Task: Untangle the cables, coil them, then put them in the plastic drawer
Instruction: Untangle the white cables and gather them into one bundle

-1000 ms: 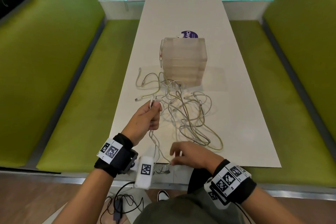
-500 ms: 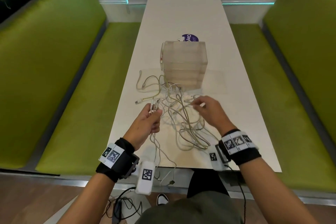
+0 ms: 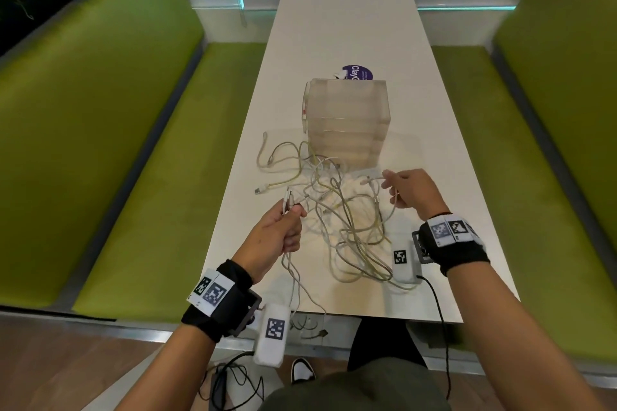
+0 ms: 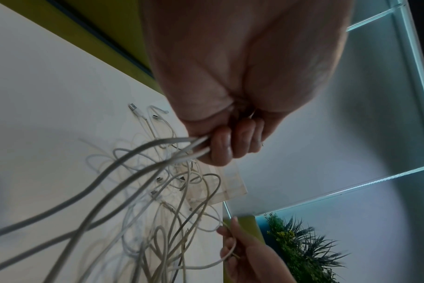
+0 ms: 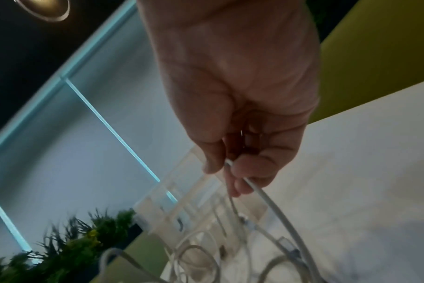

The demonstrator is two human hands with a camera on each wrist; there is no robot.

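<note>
A tangle of white and beige cables [image 3: 344, 217] lies on the white table [image 3: 347, 30] in front of a translucent plastic drawer unit [image 3: 347, 120], whose drawers look closed. My left hand [image 3: 283, 227] grips a bundle of cable ends [image 4: 182, 147] just above the table's left side; their strands trail down over the near edge. My right hand [image 3: 405, 188] pinches one cable [image 5: 259, 191] near its plug [image 3: 365, 181], to the right of the tangle and near the drawer unit's front corner.
A purple round sticker [image 3: 357, 72] shows behind the drawer unit. Green padded benches [image 3: 133, 177] flank the table on both sides. Dark cables and a shoe [image 3: 302, 370] are on the floor below the near edge.
My right hand went from the table's near edge up to the tangle and took hold of a cable end, then drew it rightward. My left hand kept its bundle, nearly still.
</note>
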